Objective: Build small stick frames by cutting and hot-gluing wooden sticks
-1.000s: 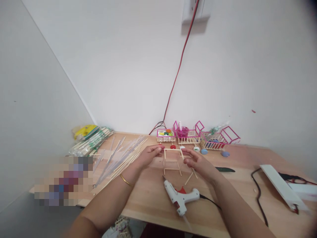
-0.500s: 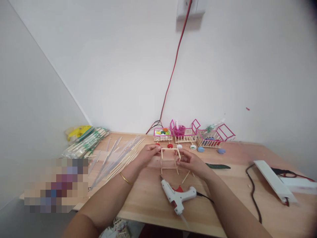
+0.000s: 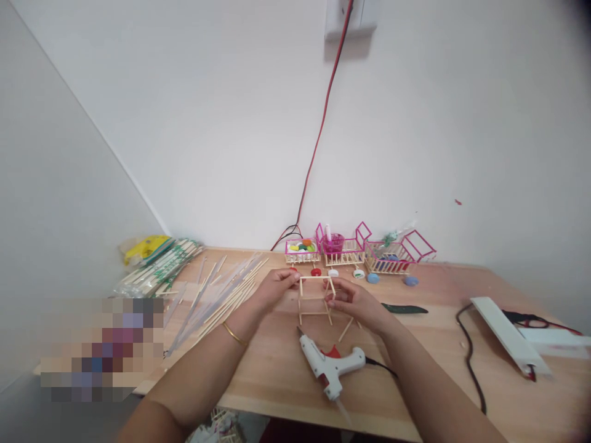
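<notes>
Grasping the frame from both sides: at its upper left corner with the left hand, thumb and finger pinched; at its right side with the right hand, fingers bent. Cannot tell about the frame: lifted, or resting on the table. Some fingertips of the right hand hidden behind the frame. Just below the right hand, two short sticks, partly covered. Beyond the right wrist, a dark blade, near end hidden. Nearer than both hands, the glue gun, its cord vanishing behind the right forearm. Left of the left hand, long sticks; further left, a patch blurred into squares, impossible to read. Beyond the hands, three pink-edged carts, contents hard to make out. Underneath, pale wood with visible grain; behind, a whitish wall. High above the hands, a socket, cut off at the top, and a red-black cable hanging down.
</notes>
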A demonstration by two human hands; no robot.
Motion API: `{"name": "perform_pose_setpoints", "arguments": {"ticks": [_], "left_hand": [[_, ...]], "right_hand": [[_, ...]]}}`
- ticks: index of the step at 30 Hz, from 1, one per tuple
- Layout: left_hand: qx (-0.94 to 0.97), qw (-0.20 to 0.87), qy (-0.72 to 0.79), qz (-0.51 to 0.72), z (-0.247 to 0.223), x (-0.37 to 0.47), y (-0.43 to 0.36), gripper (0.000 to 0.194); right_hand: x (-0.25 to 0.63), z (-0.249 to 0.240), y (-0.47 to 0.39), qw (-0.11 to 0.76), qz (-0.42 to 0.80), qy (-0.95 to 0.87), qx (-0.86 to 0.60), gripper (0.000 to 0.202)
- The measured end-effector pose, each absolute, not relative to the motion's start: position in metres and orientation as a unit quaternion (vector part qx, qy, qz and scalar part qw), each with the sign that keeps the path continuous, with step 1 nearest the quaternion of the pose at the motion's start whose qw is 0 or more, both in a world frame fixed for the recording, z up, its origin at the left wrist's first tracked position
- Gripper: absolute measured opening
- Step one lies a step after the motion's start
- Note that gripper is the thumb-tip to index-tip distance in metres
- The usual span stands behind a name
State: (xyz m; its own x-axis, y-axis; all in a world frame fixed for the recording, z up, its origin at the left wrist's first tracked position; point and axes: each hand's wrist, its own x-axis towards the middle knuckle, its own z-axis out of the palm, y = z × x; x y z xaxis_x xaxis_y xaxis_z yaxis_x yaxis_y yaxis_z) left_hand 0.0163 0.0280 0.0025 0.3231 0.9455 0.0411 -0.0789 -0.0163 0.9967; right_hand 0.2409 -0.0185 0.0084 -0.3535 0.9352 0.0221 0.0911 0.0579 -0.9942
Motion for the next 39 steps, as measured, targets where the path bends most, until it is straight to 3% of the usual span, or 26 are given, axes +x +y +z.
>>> {"name": "perform_pose_setpoints", "arguments": {"ticks": [33,39], "left_hand": [[0.555,0.594,0.387,0.435,0.0017,0.0197,0.0244,0.038],[0.535,0.614,0.352,0.462,0.0013,0.0219,0.0232,0.044]], "right_hand": [[0.2406,0.0084,-0.0202,0.38,0.543,-0.62,-0.42,0.051],[0.2419,0.0035,-0.0191,0.403,0.555,-0.599,-0.413,0.066]]}}
